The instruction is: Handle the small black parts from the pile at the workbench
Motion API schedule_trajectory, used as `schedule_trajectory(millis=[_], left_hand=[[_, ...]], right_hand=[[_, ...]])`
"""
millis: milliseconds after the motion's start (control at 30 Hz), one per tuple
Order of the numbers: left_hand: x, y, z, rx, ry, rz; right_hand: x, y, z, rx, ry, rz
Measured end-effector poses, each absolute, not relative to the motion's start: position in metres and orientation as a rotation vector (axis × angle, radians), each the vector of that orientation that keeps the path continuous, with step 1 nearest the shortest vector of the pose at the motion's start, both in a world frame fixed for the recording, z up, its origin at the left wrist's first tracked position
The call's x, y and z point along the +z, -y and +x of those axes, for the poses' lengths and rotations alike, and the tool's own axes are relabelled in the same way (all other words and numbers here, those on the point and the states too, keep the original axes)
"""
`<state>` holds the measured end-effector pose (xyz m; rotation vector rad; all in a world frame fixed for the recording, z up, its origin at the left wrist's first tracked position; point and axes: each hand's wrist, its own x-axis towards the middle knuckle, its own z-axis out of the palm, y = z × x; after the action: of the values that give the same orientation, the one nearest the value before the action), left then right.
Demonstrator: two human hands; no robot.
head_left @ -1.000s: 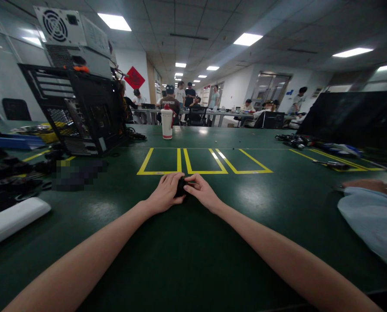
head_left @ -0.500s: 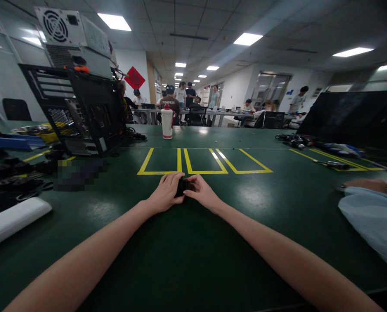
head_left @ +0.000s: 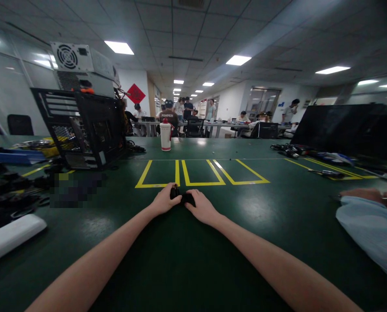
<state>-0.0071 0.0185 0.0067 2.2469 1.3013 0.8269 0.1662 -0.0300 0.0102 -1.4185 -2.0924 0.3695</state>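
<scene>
Just in front of the yellow tape marks, my left hand [head_left: 163, 200] is closed on a small black object [head_left: 174, 192], with the thumb along its near side. My right hand [head_left: 202, 208] pinches a black piece [head_left: 189, 199] between thumb and fingers. The two dark pieces lie close together between my hands. Whether they are joined I cannot tell, and their kind is too small and dark to make out. Both hands are low over the green table [head_left: 180, 260].
A black computer case [head_left: 86, 130] carrying metal power supplies [head_left: 79, 60] stands at left. Ahead is a white cup [head_left: 165, 136]. A white block [head_left: 13, 238] and tangled black parts lie left. At right are a co-worker's blue sleeve [head_left: 365, 225], cables [head_left: 287, 150] and a dark monitor [head_left: 339, 128].
My hands have parted slightly, and the black item between them now shows as one dark piece in each hand. The camera view has tilted up a little.
</scene>
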Motion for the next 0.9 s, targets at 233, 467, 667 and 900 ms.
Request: schedule_trajectory(millis=[233, 467, 667, 900], left_hand=[[0.009, -0.017, -0.004, 0.823, -1.188, 2.203], [0.015, -0.016, 0.006, 0.785, -1.243, 2.198], [0.03, 0.046, -0.018, 0.68, -1.124, 2.144], [0.0, 0.143, -0.089, 0.504, -1.333, 2.293]], right_hand=[[0.01, 0.022, 0.164, 0.4, 2.12, -1.412], [0.014, 0.019, 0.174, 0.414, 2.058, -1.453], [0.03, 0.064, 0.207, 0.458, 2.026, -1.597], [0.047, 0.177, 0.204, 0.79, 2.109, -1.563]])
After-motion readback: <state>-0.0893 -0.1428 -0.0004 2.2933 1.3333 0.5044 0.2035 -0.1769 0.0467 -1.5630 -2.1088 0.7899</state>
